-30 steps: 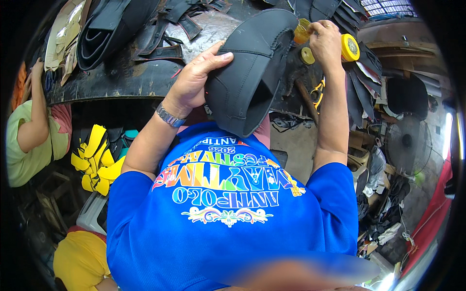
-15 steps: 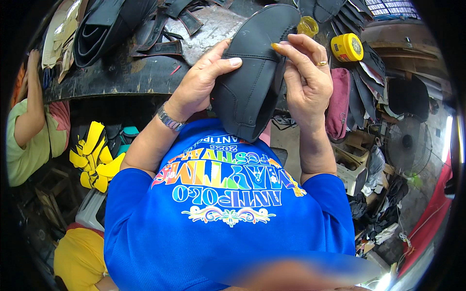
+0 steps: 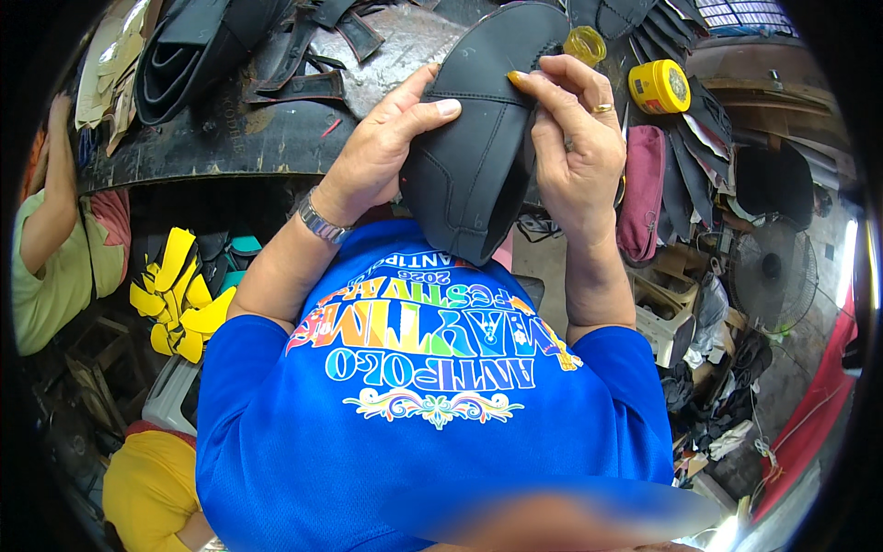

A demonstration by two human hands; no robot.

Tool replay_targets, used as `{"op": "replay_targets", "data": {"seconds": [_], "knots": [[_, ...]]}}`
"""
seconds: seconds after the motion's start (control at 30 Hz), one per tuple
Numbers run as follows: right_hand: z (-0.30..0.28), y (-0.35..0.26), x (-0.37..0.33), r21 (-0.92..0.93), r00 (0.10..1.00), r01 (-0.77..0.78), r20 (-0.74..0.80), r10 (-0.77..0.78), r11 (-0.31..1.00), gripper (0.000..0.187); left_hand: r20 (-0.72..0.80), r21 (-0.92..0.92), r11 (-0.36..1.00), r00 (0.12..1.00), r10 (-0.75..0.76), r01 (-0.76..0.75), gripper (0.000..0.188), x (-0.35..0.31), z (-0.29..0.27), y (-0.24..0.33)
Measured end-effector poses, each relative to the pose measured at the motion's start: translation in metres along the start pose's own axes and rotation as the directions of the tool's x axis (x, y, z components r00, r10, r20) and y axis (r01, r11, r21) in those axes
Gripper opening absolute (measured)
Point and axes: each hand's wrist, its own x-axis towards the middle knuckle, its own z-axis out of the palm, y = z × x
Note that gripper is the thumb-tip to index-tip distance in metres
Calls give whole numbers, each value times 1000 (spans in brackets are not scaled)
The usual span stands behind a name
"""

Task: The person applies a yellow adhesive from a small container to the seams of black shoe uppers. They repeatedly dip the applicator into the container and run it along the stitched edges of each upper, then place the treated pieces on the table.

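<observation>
The workshop around my view is crowded, with a caged fan (image 3: 777, 276) on the right and a co-worker (image 3: 57, 267) in a pale green shirt at the far left. A dark desk (image 3: 221, 156) spans the far side, bearing black strips (image 3: 303, 90) and a folded black bundle (image 3: 198, 69). Between my two hands, over the desk's near edge, I have a stitched black piece (image 3: 469, 156), tilted with its broad rounded end pointing far. My left hand (image 3: 382, 143) is clamped on its left edge, thumb on the facing side and the other fingers going behind. On my right hand (image 3: 579, 143) the fingers are apart: the index, its tip coated amber, touches the piece's surface near its right edge. Just beyond that hand is a clear amber jar (image 3: 584, 46); a yellow tub (image 3: 659, 86) lies farther right, and a maroon pouch (image 3: 642, 193) sits nearer. Yellow cut pieces (image 3: 179, 304) are piled at the left, below desk level.
</observation>
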Motion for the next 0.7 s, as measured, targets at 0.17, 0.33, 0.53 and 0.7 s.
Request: {"op": "replay_targets", "data": {"seconds": [0.17,0.33,0.53,0.7], "knots": [[2,3,3,-35,998,51,-28,-51,998,35,24,-8,1000,1000,-7,7,58,1,-1,0],[2,2,3,-58,999,36,-20,-37,998,35,21,0,1000,1000,-4,4,57,1,-2,-1],[-1,-1,2,-49,1000,6,24,-5,999,34,-6,9,1000,1000,-10,10,58,1,-2,-2],[-1,-1,1,-98,994,106,21,-104,990,34,-24,18,1000,1000,-7,8,58,1,0,0]]}}
